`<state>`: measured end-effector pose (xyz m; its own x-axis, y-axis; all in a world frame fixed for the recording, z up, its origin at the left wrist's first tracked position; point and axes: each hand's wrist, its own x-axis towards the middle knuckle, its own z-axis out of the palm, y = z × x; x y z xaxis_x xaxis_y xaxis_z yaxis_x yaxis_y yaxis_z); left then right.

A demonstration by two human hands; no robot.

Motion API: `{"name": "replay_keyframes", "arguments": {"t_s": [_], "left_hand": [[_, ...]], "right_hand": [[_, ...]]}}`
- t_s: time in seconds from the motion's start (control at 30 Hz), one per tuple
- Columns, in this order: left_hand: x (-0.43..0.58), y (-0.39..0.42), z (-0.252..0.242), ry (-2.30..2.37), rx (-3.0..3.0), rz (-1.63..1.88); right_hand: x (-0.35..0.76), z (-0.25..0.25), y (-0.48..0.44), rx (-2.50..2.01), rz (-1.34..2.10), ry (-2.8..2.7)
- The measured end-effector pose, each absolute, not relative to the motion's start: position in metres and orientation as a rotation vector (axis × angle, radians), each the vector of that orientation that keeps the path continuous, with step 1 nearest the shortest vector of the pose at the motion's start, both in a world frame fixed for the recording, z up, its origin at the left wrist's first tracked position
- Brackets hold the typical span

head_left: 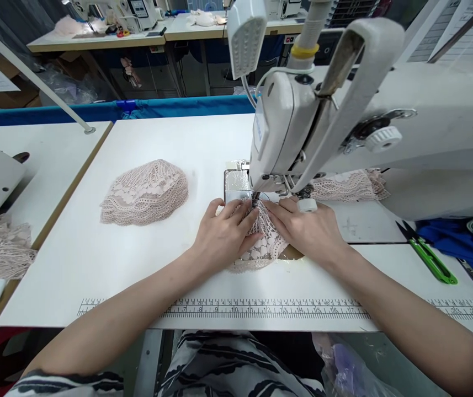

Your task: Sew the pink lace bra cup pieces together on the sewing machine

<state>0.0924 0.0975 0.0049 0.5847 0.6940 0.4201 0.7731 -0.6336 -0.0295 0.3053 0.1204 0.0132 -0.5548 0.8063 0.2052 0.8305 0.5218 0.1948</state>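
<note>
A beige lace piece (263, 234) lies under the needle of a white sewing machine (280, 121). My left hand (228, 231) presses on its left side, fingers bent and close to the presser foot. From the right, my right hand (308, 226) rests on the lace, its fingertips against the fabric near the needle. Both hands have their fingers on the cloth; the fingertips at the needle are partly hidden. Left of the machine lies a stack of beige lace pieces (145, 193). More lace (350, 186) sits behind my right hand, under the machine arm.
Green-handled scissors (432, 259) and a blue cloth (447, 237) lie at the right. A printed ruler (261, 309) runs along the table's front edge. Crumpled lace (4, 248) is at the far left. Another sewing table (203, 30) stands behind the blue cloth barrier (186, 107).
</note>
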Motion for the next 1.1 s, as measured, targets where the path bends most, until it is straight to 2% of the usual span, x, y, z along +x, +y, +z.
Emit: {"name": "replay_keyframes", "arguments": {"t_s": [0.1,0.23,0.37,0.53,0.63,0.73,0.83,0.93,1.1], "left_hand": [[0.086,0.090,0.024,-1.297,-2.775,-0.515],[0.080,0.075,0.051,-1.284,-3.119,-0.166],[0.088,0.071,0.047,-1.246,-3.002,-0.003],[0.097,0.089,0.028,-1.532,-2.974,-0.153],[0.094,0.103,0.031,-1.869,-3.080,-0.425],[0.091,0.114,0.041,-2.017,-3.125,-0.624],[0.090,0.124,0.050,-1.966,-3.226,-0.460],[0.088,0.133,0.055,-1.867,-3.256,-0.220],[0.084,0.141,0.052,-1.860,-3.346,-0.354]], "right_hand": [[0.312,0.030,0.116,-1.319,-0.086,-2.667],[0.320,0.050,0.112,-1.071,0.586,-2.769],[0.322,0.053,0.113,-1.080,0.726,-2.749],[0.322,0.052,0.113,-1.169,0.937,-2.516],[0.320,0.049,0.111,-1.154,0.816,-2.550],[0.317,0.043,0.110,-1.146,0.498,-2.591],[0.314,0.036,0.110,-1.171,0.172,-2.424],[0.312,0.031,0.111,-1.136,0.031,-2.284],[0.310,0.028,0.114,-1.203,0.035,-2.267]]}}
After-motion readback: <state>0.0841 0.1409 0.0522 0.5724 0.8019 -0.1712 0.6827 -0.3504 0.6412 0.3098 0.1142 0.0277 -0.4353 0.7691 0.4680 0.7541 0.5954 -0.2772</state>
